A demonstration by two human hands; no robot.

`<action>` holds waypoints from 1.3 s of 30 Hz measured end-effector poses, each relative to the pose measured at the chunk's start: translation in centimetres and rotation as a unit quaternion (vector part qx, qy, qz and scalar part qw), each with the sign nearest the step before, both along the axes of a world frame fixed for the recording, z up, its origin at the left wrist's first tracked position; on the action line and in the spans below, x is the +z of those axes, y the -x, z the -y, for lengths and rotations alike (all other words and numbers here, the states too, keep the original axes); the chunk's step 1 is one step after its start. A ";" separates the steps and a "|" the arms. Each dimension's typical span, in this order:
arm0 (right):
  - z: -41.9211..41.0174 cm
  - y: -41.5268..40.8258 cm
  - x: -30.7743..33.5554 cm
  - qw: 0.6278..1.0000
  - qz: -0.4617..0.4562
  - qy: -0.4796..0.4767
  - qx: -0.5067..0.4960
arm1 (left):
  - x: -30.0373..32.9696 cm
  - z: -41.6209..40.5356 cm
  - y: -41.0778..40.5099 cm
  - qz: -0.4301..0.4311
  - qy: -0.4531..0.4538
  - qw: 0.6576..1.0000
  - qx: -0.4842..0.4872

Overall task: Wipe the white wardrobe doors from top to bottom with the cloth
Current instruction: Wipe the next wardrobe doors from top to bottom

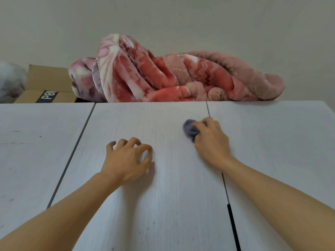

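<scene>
Wiping near the top of the middle door (163, 187), apparently the opening passes of the task. Left hand (126, 160) bracing against that door, fingers curled, fingertips touching the panel, holding nothing. Right hand (211, 140) gripping a balled blue-grey cloth (189, 130), pressing it on the same door just left of the seam with the right door (281, 151). Next: sweeping across just under the top edge, then working downward in overlapping strokes. Beyond the hands, atop the wardrobe, 1 pink blanket (172, 77) and 1 cardboard box (47, 84). Cloth blurred and partly hidden behind fingers; lower doors cut off; pale bundle (9, 80) far left unreadable.
</scene>
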State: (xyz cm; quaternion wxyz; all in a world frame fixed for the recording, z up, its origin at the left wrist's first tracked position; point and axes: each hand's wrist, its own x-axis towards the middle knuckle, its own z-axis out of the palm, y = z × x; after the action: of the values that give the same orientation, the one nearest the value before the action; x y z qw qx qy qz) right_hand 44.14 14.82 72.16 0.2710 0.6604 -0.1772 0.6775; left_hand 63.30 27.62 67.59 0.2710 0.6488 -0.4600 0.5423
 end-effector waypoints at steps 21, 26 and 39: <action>-6.1 -9.8 3.3 0.991 -0.065 -0.082 -0.080 | -2.3 -5.7 -8.0 0.035 -0.006 0.999 -0.023; -9.5 -15.1 0.5 0.985 -0.157 0.012 -0.065 | -2.3 -7.9 -11.2 0.018 0.018 0.999 -0.020; -11.4 -17.9 -16.3 0.920 -0.345 0.163 -0.083 | -13.8 -9.8 -17.8 0.050 -0.011 0.997 -0.061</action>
State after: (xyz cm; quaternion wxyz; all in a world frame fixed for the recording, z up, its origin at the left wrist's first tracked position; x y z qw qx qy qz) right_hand 62.01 26.26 55.90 0.4744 0.7831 -0.0135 0.4020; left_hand 81.06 37.47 53.78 0.2732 0.5947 -0.5175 0.5512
